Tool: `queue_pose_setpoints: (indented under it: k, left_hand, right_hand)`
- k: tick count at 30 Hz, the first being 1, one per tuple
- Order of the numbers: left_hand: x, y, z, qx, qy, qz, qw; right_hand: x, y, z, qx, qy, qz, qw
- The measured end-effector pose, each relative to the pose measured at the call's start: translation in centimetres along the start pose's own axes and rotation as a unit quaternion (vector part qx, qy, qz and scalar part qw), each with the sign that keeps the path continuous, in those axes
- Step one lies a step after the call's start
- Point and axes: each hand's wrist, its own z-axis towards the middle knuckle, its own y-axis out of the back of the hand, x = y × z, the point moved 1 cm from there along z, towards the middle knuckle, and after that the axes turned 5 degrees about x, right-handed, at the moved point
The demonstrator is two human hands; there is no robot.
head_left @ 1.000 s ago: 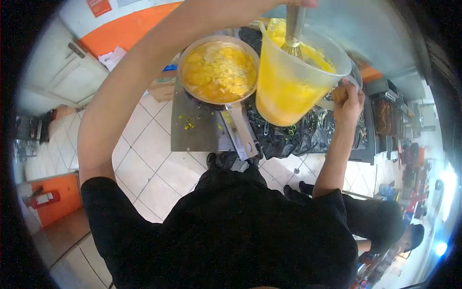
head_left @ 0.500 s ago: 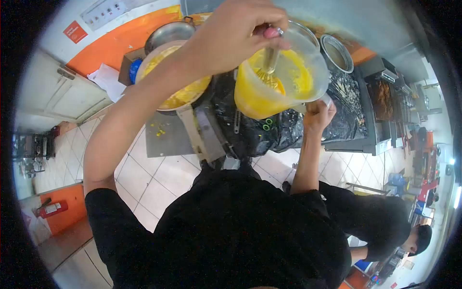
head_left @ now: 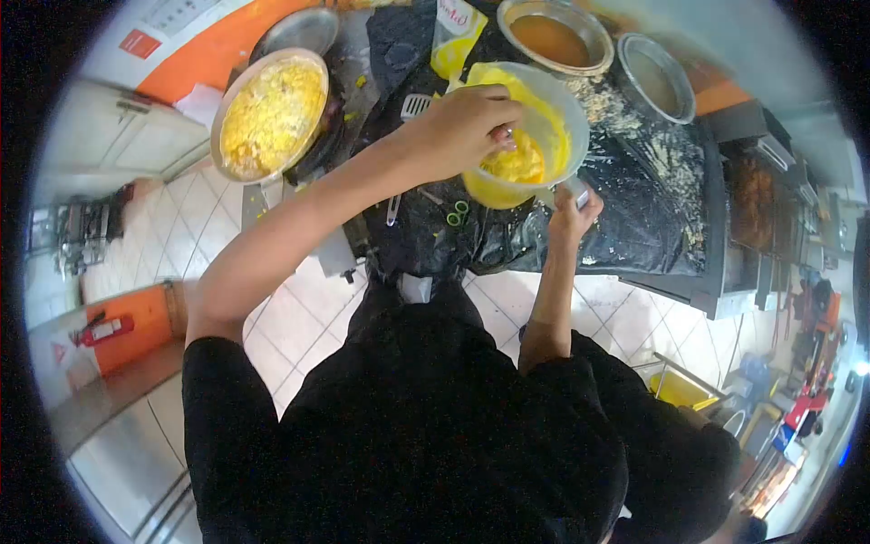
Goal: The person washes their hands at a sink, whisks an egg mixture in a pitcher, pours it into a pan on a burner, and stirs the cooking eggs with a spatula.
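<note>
My left hand (head_left: pixel 476 134) is closed around the handle of a whisk (head_left: pixel 507 143), whose lower part is inside a translucent plastic measuring jug (head_left: pixel 574 136). Thick yellow mixture (head_left: pixel 518 165) lies in the jug and coats its inner wall. My right hand (head_left: pixel 577 216) grips the jug's handle from the near side, holding it above the black-covered table. Beyond the jug stands a yellow and white pouch (head_left: pixel 456 38). Green-handled scissors (head_left: pixel 458 214) and a slotted spatula (head_left: pixel 416 106) lie nearby.
A large round pan of yellow food (head_left: pixel 275 116) sits at left. Metal bowls with orange-brown liquid (head_left: pixel 551 43) and pale liquid (head_left: pixel 654 80) stand at the back right. Crumbs (head_left: pixel 657 150) litter the black plastic cover (head_left: pixel 625 213). Another person in black (head_left: pixel 675 444) is at my right.
My left hand and the whisk have dropped lower into the jug. The view has shifted, showing more of the table, the pouch and the bowls. Both hands keep their grips.
</note>
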Motion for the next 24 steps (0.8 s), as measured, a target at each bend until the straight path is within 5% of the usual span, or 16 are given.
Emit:
queue_pose_setpoints:
  k: [3, 8, 10, 12, 16, 18, 19, 21, 24]
  left_hand:
    - [1.0, -2.2, 1.1, 0.048, 0.038, 0.014, 0.998]
    - [1.2, -5.1, 1.3, 0.031, 0.036, 0.001, 0.999]
    - [0.2, -5.6, 1.0, 0.021, 0.051, 0.003, 0.998]
    - [-0.3, -6.6, 0.5, -0.029, -0.009, 0.051, 0.998]
    - [-1.6, -8.7, -0.6, -0.011, 0.025, 0.015, 1.000]
    - [-2.3, -9.4, -1.1, -0.005, 0.022, 0.004, 1.000]
    - [-2.6, -9.7, -1.3, 0.006, 0.016, -0.006, 1.000]
    - [-2.8, -11.0, -1.5, -0.018, -0.009, 0.003, 1.000]
    - [-3.8, -10.8, -1.8, -0.090, -0.041, 0.016, 0.995]
  right_hand:
    - [-2.3, 0.7, 0.5, -0.160, -0.032, 0.027, 0.986]
    - [-3.8, 3.1, 0.5, 0.005, -0.066, -0.048, 0.997]
    - [-4.1, 2.6, 0.1, -0.073, -0.063, 0.029, 0.995]
    - [-3.9, 2.1, -0.8, -0.176, -0.060, -0.046, 0.981]
    - [-4.3, 4.1, -2.1, -0.088, -0.074, -0.120, 0.986]
    - [1.6, -0.4, -2.4, -0.002, 0.010, -0.126, 0.992]
    - [1.3, -0.2, -3.5, 0.003, 0.013, -0.125, 0.992]
    - [-2.1, 1.4, -7.4, -0.169, -0.045, -0.297, 0.939]
    - [-4.5, -3.0, -13.2, -0.045, -0.055, -0.395, 0.916]
